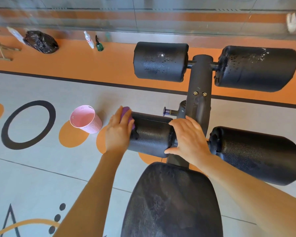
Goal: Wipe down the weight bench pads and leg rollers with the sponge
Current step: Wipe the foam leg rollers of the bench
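1. Your left hand (119, 129) presses the purple sponge (126, 115) flat against the outer end of the near left leg roller (150, 134); the fingers lie fairly straight over the sponge, with the thumb side hidden.
2. Your right hand (188, 135) rests on the inner end of that same roller, fingers spread and lightly bent over the top, thumb low on the near side. It looks like a steadying hold so the roller does not turn.
3. The near right leg roller (256, 154) sits just across the steel post (200, 93), untouched by either hand. I cannot tell whether it has been wiped.
4. The far left roller (161, 61) and far right roller (258, 68) both carry droplets and wet sheen, so they seem to have had liquid on them already.
5. The seat pad (171, 202) below your arms shows faint streaks; whether it is finished is unclear.
6. My judgement: you are somewhere midway, with the near rollers in hand.
7. The pink bucket (85, 119) stands on the floor just beside your left hand, holding liquid for a rinse.
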The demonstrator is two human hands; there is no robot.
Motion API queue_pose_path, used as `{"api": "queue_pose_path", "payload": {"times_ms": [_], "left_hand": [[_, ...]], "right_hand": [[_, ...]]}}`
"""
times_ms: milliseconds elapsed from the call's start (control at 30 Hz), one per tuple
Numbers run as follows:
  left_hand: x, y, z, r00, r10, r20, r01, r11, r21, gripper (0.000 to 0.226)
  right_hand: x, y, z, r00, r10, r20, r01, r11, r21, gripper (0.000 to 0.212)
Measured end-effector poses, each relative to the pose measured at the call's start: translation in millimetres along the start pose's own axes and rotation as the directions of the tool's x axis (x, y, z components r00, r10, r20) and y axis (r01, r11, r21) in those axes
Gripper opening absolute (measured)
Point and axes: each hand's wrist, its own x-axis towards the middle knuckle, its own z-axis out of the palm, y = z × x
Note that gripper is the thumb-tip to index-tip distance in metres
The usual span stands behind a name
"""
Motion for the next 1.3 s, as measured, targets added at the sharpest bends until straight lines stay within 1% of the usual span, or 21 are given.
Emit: {"api": "queue_pose_path", "payload": {"times_ms": [33, 100, 200, 233, 300, 367, 400, 467, 567, 633, 733, 800, 900, 1000, 1067, 1133, 1200, 1233, 1300], "left_hand": [[0, -3, -2, 1.0, -0.026, -0.003, 0.026, 1.0, -0.008, 0.045], [-2, 0, -2, 1.0, -0.001, -0.003, 0.0, 0.999, -0.044, 0.046], [-8, 15, 1, 0.998, 0.067, -0.013, -0.068, 0.995, -0.072, 0.043], [-11, 18, 1, 0.997, 0.072, -0.028, -0.074, 0.996, -0.059, 0.042], [-13, 23, 2, 0.996, 0.068, -0.058, -0.071, 0.996, -0.047, 0.041], [-13, 26, 1, 0.993, 0.096, -0.071, -0.099, 0.994, -0.041, 0.042], [-13, 27, 2, 0.991, 0.119, -0.066, -0.121, 0.992, -0.028, 0.045], [-13, 28, 2, 0.987, 0.155, -0.052, -0.156, 0.988, -0.021, 0.05], [-15, 28, 4, 0.987, 0.154, -0.056, -0.157, 0.986, -0.055, 0.05], [-17, 29, 7, 0.99, 0.13, -0.058, -0.135, 0.987, -0.087, 0.048], [-17, 37, 13, 0.99, 0.123, -0.065, -0.13, 0.984, -0.118, 0.046], [-20, 51, 17, 0.981, 0.182, -0.074, -0.189, 0.977, -0.098, 0.045], [-28, 73, 22, 0.943, 0.325, -0.069, -0.33, 0.941, -0.081, 0.038], [-24, 62, 19, 0.926, 0.375, -0.045, -0.376, 0.926, -0.013, 0.039], [-19, 39, 18, 0.942, 0.328, -0.067, -0.325, 0.944, 0.055, 0.04], [-16, 13, 12, 0.975, 0.202, -0.097, -0.194, 0.977, 0.086, 0.043], [-16, -9, 6, 0.992, 0.065, -0.108, -0.059, 0.997, 0.058, 0.048], [-16, -12, 5, 0.995, 0.012, -0.104, -0.009, 1.0, 0.023, 0.046], [-18, -4, 7, 0.995, -0.034, -0.096, 0.029, 0.998, -0.053, 0.043]], "right_hand": [[-1, 2, 0, 1.0, -0.018, -0.024, 0.019, 0.999, 0.043, 0.085], [-2, 5, 0, 0.998, -0.06, -0.036, 0.062, 0.996, 0.066, 0.074], [-4, 7, -1, 0.993, -0.119, -0.012, 0.119, 0.993, -0.008, 0.072], [-6, 7, -2, 0.991, -0.137, 0.012, 0.137, 0.99, -0.033, 0.075], [-8, 8, -2, 0.986, -0.134, 0.103, 0.144, 0.985, -0.09, 0.09], [-7, 5, -2, 0.976, -0.072, 0.206, 0.106, 0.982, -0.157, 0.109], [-5, 2, -2, 0.971, -0.032, 0.236, 0.075, 0.981, -0.178, 0.116], [-1, -5, -1, 0.962, 0.047, 0.269, 0.01, 0.978, -0.207, 0.125], [2, -11, 1, 0.961, 0.111, 0.253, -0.045, 0.967, -0.252, 0.13], [1, -11, 2, 0.971, 0.109, 0.212, -0.055, 0.967, -0.248, 0.127], [1, -8, 5, 0.982, 0.082, 0.168, -0.044, 0.975, -0.218, 0.112], [0, -7, 7, 0.987, 0.06, 0.151, -0.028, 0.979, -0.204, 0.105], [-2, -5, 7, 0.99, 0.037, 0.137, -0.008, 0.979, -0.206, 0.103], [-2, -5, 5, 0.983, 0.05, 0.174, -0.013, 0.979, -0.205, 0.106], [-1, -5, 5, 0.978, 0.06, 0.199, -0.019, 0.979, -0.201, 0.109], [-1, -5, 4, 0.976, 0.068, 0.206, -0.027, 0.98, -0.197, 0.111], [0, -6, 3, 0.982, 0.075, 0.175, -0.042, 0.982, -0.182, 0.111], [0, -7, 4, 0.985, 0.079, 0.152, -0.054, 0.985, -0.163, 0.111], [1, -7, 5, 0.989, 0.082, 0.12, -0.067, 0.99, -0.124, 0.107]]}}
